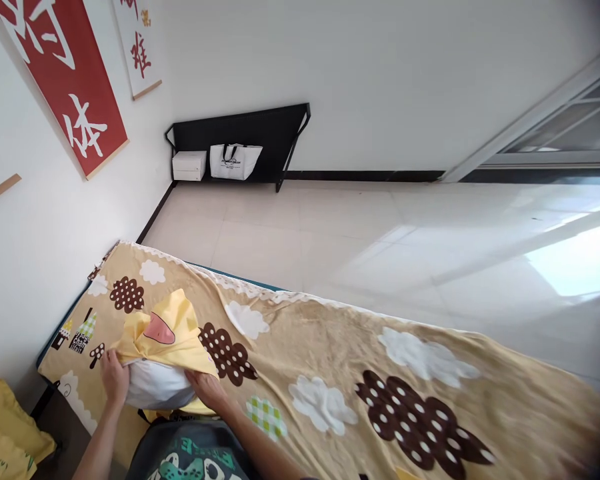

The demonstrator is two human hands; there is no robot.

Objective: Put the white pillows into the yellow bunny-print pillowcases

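A yellow pillowcase (180, 327) with a pink printed patch covers the far part of a white pillow (157, 387), whose near end bulges out of the opening. At the left edge of that opening, my left hand (115, 379) is closed on the pillowcase fabric. My right hand (207, 388) grips the pillowcase at the right edge, its fingers partly hidden under the cloth. Both lie close to my body, over the bed with its tan sheet (325, 340) printed with white clouds and brown dotted shapes.
Yellow fabric (10, 427) sits at the lower left. Beyond the bed, a folded black frame (280, 133) leans at the wall, with a white bag (235, 162) and a white box (189, 165) before it. Scrolls (75, 80) hang on the left wall. Tiled floor (340, 227) runs alongside.
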